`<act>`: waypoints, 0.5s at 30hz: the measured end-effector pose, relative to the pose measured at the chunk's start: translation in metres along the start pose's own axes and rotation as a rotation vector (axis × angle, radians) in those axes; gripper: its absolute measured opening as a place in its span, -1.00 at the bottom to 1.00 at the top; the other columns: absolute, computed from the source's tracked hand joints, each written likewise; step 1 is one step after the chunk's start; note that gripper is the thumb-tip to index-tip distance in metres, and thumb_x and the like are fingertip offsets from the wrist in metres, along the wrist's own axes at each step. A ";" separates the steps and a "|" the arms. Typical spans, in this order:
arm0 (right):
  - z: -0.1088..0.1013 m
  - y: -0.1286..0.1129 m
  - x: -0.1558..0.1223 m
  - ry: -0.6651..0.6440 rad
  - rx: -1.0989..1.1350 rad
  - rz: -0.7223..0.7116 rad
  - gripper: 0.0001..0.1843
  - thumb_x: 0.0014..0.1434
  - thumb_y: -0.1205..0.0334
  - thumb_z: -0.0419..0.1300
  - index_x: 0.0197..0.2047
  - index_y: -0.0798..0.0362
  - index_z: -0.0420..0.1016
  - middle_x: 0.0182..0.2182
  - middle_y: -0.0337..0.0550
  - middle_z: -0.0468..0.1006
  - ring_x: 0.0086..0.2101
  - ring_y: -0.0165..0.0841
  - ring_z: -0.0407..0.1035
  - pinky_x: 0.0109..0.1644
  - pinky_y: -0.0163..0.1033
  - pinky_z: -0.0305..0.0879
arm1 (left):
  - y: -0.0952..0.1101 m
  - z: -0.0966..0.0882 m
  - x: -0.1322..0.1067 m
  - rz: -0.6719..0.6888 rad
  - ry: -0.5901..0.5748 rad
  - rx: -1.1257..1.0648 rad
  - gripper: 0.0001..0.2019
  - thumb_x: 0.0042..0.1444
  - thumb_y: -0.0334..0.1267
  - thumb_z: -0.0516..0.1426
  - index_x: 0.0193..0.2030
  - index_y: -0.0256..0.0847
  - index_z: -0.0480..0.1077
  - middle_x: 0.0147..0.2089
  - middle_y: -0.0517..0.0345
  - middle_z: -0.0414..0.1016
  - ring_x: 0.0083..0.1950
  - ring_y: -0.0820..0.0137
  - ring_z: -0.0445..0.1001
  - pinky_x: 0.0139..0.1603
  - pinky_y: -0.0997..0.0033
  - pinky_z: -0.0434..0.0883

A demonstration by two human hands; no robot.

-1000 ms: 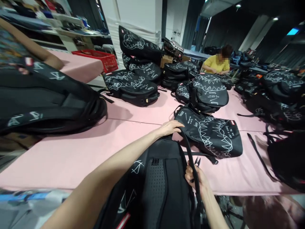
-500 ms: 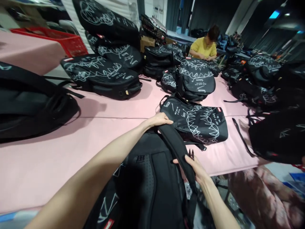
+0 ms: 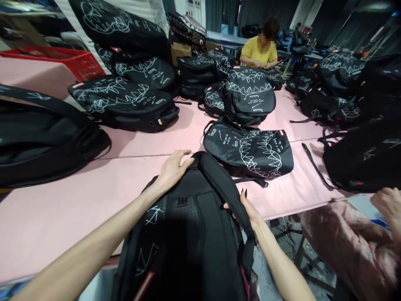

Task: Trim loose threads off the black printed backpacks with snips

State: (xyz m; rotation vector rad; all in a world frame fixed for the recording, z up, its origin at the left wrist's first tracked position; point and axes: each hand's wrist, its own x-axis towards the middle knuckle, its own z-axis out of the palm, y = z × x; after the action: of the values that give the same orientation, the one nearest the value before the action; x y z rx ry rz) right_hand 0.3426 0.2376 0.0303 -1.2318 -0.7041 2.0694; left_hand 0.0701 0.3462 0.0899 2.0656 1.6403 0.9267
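Observation:
A black backpack (image 3: 188, 234) lies back-side up at the near edge of the pink table (image 3: 62, 209), its top toward the middle. My left hand (image 3: 172, 167) rests on the backpack's top edge with the fingers stretched out flat. My right hand (image 3: 247, 209) is closed round the backpack's right shoulder strap (image 3: 222, 184), partway down it. The dark tips of small thread snips (image 3: 243, 192) stick up from the same hand. Just beyond lies a black backpack with a white scribbled shark-mouth print (image 3: 250, 152).
Several more printed black backpacks are piled across the table, with a large one at the left (image 3: 46, 138). A red crate (image 3: 72, 60) stands at the back left. A person in yellow (image 3: 259, 50) sits at the far side. Another person's hand (image 3: 388, 205) and pinkish-brown fabric (image 3: 344, 238) are at the lower right.
My left hand let go of the strap's top end and moved left onto the backpack's top edge. The strap now lies lower against the pack, with my right hand still on it.

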 end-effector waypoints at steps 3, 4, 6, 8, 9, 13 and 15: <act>0.003 0.002 -0.003 0.032 0.080 -0.021 -0.14 -0.01 -0.45 -0.06 -0.34 0.28 0.57 -0.66 -0.09 0.48 -0.76 -0.61 -0.03 -0.75 -0.45 -0.14 | -0.009 -0.015 -0.057 -0.046 0.053 0.120 -0.58 0.13 0.02 -0.05 -0.04 -0.22 0.34 -0.01 -0.06 0.42 0.04 0.15 0.36 0.12 0.11 0.26; 0.004 0.003 -0.005 0.041 0.080 -0.030 -0.16 0.00 -0.43 -0.04 -0.33 0.28 0.58 -0.61 -0.06 0.51 -0.75 -0.60 -0.01 -0.75 -0.45 -0.12 | -0.011 -0.018 -0.075 -0.037 0.068 0.152 -0.60 0.12 0.02 -0.04 -0.07 -0.22 0.36 -0.03 -0.07 0.43 0.04 0.13 0.36 0.12 0.08 0.25; 0.007 0.002 -0.009 0.054 0.073 -0.049 -0.20 0.00 -0.40 0.02 -0.30 0.27 0.59 -0.51 -0.01 0.56 -0.72 -0.59 0.07 -0.72 -0.45 -0.04 | -0.010 -0.019 -0.107 -0.010 0.110 0.188 -0.63 0.11 0.00 -0.02 -0.14 -0.22 0.39 -0.05 -0.09 0.44 0.08 0.09 0.33 0.15 0.02 0.22; 0.011 0.002 -0.014 0.047 0.078 -0.078 -0.23 -0.01 -0.37 0.07 -0.30 0.27 0.59 -0.43 0.03 0.59 -0.66 -0.55 0.18 -0.67 -0.44 0.08 | 0.001 -0.013 -0.128 -0.012 0.151 0.171 -0.68 0.09 -0.03 0.02 -0.19 -0.19 0.42 -0.07 -0.07 0.46 0.11 0.07 0.29 0.20 -0.01 0.16; 0.012 0.001 -0.016 0.033 0.081 -0.089 -0.24 -0.02 -0.36 0.08 -0.31 0.28 0.59 -0.42 0.04 0.59 -0.64 -0.53 0.22 -0.64 -0.43 0.12 | 0.011 -0.009 -0.134 -0.040 0.150 0.131 -0.70 0.07 -0.05 0.04 -0.20 -0.18 0.43 -0.09 -0.05 0.47 0.11 0.08 0.29 0.21 -0.02 0.14; 0.018 0.004 -0.023 -0.004 0.061 -0.144 -0.24 -0.02 -0.36 0.10 -0.30 0.29 0.58 -0.50 0.03 0.57 -0.62 -0.49 0.26 -0.61 -0.42 0.14 | 0.063 0.021 -0.127 -0.407 -0.065 -0.399 -0.64 -0.03 -0.04 0.15 -0.14 -0.21 0.42 -0.08 -0.06 0.50 -0.04 0.16 0.42 0.02 0.10 0.32; 0.020 0.008 -0.026 -0.021 0.050 -0.181 -0.27 -0.04 -0.34 0.14 -0.26 0.27 0.56 -0.48 0.02 0.58 -0.58 -0.46 0.31 -0.57 -0.42 0.18 | 0.088 0.038 -0.114 -0.598 -0.168 -0.753 -0.57 -0.06 0.00 0.18 -0.12 -0.25 0.40 -0.07 -0.08 0.49 -0.10 0.24 0.46 -0.15 0.29 0.38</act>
State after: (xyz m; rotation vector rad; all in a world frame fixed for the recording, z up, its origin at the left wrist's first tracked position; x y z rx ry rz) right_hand 0.3325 0.2104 0.0484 -1.0788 -0.7403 1.9419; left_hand 0.1464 0.2179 0.0866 1.0409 1.3880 0.9190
